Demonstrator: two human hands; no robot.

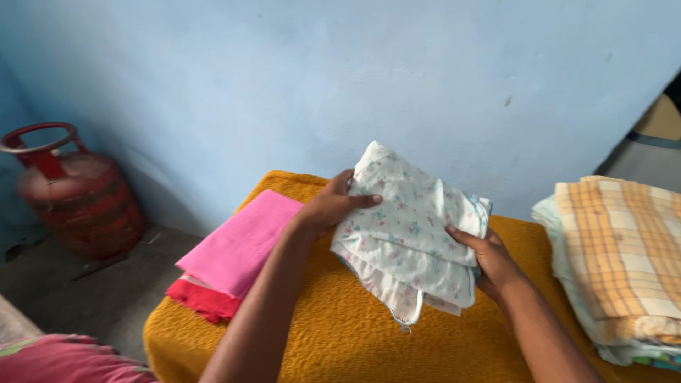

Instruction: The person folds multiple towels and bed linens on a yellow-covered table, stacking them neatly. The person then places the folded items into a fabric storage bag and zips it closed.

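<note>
red cloth (202,298) mostly under pink cloth (241,245), checked stack (624,262) cut by right edge

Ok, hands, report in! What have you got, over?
Left hand and right hand both gripping the folded white floral cloth, lifted above the mustard cover. Pink folded cloth left, checked stack right. Nothing blocking.

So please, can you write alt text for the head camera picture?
Both hands, left hand and right hand, hold a folded white flowered cloth above a mustard-yellow covered surface. Pink cloth lies left, a checked cloth stack right, a red gas cylinder behind.
</note>
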